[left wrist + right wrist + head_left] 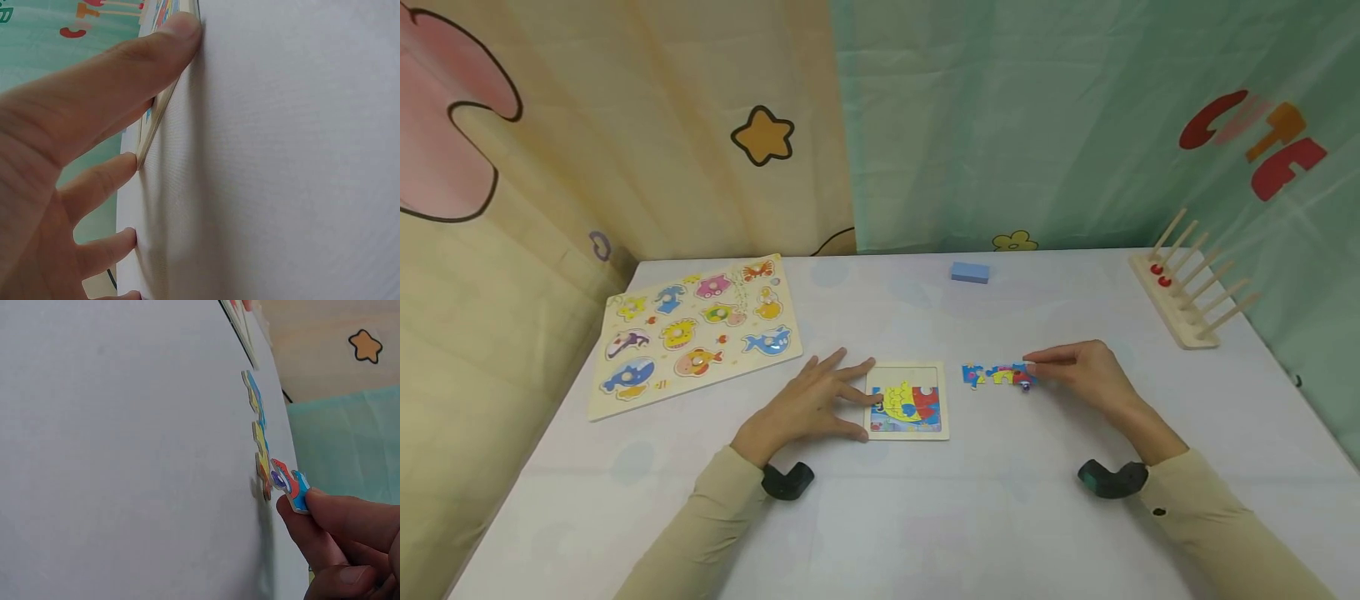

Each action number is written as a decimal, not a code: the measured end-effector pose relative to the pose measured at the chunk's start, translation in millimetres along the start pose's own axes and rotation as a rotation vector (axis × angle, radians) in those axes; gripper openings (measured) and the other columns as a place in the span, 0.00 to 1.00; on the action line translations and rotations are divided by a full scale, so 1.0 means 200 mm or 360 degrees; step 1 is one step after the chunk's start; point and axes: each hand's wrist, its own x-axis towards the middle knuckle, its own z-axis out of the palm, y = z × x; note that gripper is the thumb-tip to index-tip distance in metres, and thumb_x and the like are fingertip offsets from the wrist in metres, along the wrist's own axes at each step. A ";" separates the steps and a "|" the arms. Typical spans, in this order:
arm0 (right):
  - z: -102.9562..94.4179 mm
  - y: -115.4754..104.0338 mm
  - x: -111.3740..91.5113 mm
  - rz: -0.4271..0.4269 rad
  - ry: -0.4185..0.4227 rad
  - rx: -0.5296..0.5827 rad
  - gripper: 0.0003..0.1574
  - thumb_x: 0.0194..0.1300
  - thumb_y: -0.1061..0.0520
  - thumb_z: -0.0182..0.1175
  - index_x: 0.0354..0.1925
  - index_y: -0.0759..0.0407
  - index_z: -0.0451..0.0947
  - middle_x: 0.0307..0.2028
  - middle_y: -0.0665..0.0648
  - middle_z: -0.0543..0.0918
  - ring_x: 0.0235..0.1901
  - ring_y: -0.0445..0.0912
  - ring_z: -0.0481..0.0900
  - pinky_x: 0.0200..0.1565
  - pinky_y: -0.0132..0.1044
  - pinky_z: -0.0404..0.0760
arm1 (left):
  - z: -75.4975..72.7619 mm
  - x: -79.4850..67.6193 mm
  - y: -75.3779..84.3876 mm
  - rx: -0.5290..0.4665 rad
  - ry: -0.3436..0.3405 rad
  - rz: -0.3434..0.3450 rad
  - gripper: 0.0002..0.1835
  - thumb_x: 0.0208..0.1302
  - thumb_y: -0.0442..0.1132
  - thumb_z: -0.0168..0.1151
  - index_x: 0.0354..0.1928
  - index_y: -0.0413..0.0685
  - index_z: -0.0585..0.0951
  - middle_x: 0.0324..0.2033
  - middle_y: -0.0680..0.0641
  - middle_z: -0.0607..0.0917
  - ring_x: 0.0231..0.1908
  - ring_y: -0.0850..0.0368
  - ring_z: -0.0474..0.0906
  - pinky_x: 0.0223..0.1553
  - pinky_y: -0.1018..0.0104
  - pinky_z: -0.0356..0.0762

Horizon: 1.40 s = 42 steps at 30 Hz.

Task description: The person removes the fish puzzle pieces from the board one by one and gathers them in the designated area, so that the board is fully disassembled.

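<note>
My left hand (811, 402) rests with fingers spread at the left side of a small square puzzle tray (945, 408); thumb and fingers touch its frame. Fitted pieces (904, 408) of a yellow, red and blue picture fill the tray's lower part, while the top strip shows bare wood. Off to the right, my right hand (1092, 379) pinches a red and blue puzzle piece (299, 490) between thumb and index finger, tilted up off the table. Close by, loose puzzle pieces (973, 375) in blue, yellow and red lie flat in a row.
A large wooden peg puzzle board (651, 337) with sea animals lies at the back left. A blue block (970, 272) sits near the table's back edge. At the right stands a wooden peg rack (1187, 321) with red beads. Printed curtains (925, 125) hang behind the table.
</note>
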 end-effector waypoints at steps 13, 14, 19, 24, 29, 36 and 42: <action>-0.03 0.03 -0.01 0.0070 0.0038 -0.0074 0.22 0.64 0.50 0.66 0.51 0.63 0.85 0.55 0.67 0.81 0.60 0.60 0.70 0.47 0.42 0.73 | 0.00 -0.01 0.00 -0.0018 0.0000 0.0005 0.32 0.46 0.57 0.78 0.57 0.64 0.83 0.71 0.52 0.65 0.75 0.37 0.44 0.70 0.33 0.39; -0.03 0.02 -0.01 0.0063 0.0046 -0.0092 0.21 0.64 0.51 0.66 0.50 0.63 0.85 0.55 0.67 0.81 0.59 0.60 0.71 0.46 0.42 0.73 | 0.00 -0.01 0.00 -0.0020 0.0002 0.0006 0.32 0.46 0.56 0.78 0.56 0.64 0.83 0.71 0.52 0.65 0.75 0.37 0.44 0.70 0.33 0.40; -0.02 0.01 -0.01 0.0005 0.0109 -0.0207 0.19 0.62 0.52 0.67 0.47 0.64 0.86 0.50 0.68 0.84 0.51 0.59 0.76 0.39 0.38 0.74 | 0.00 -0.01 0.00 -0.0029 0.0000 0.0001 0.31 0.46 0.56 0.78 0.57 0.64 0.83 0.71 0.52 0.65 0.75 0.37 0.44 0.70 0.33 0.39; -0.01 0.00 0.00 -0.0036 0.0142 -0.0273 0.17 0.61 0.53 0.68 0.45 0.64 0.87 0.46 0.66 0.86 0.48 0.58 0.78 0.38 0.39 0.75 | 0.00 -0.01 0.00 -0.0044 -0.0004 -0.0007 0.32 0.46 0.56 0.78 0.57 0.64 0.83 0.72 0.53 0.65 0.75 0.38 0.43 0.70 0.34 0.38; -0.01 0.00 0.01 -0.0034 0.0136 -0.0300 0.16 0.60 0.53 0.68 0.43 0.63 0.87 0.46 0.66 0.85 0.50 0.60 0.78 0.40 0.41 0.75 | 0.00 -0.01 0.00 -0.0048 0.0003 0.0003 0.31 0.46 0.56 0.78 0.57 0.64 0.83 0.72 0.53 0.65 0.75 0.38 0.43 0.70 0.34 0.38; -0.01 0.00 0.02 -0.0023 0.0144 -0.0320 0.15 0.60 0.53 0.68 0.42 0.62 0.88 0.43 0.65 0.86 0.46 0.58 0.78 0.37 0.40 0.74 | 0.00 -0.01 0.00 -0.0039 0.0011 0.0011 0.31 0.46 0.57 0.78 0.56 0.65 0.83 0.71 0.53 0.65 0.75 0.38 0.43 0.70 0.34 0.38; -0.01 -0.01 0.01 -0.0004 0.0163 -0.0360 0.13 0.59 0.54 0.67 0.40 0.61 0.88 0.39 0.62 0.87 0.44 0.56 0.78 0.35 0.40 0.73 | 0.00 -0.01 0.00 -0.0039 0.0021 0.0028 0.31 0.45 0.56 0.78 0.56 0.65 0.83 0.71 0.53 0.65 0.75 0.38 0.43 0.70 0.33 0.39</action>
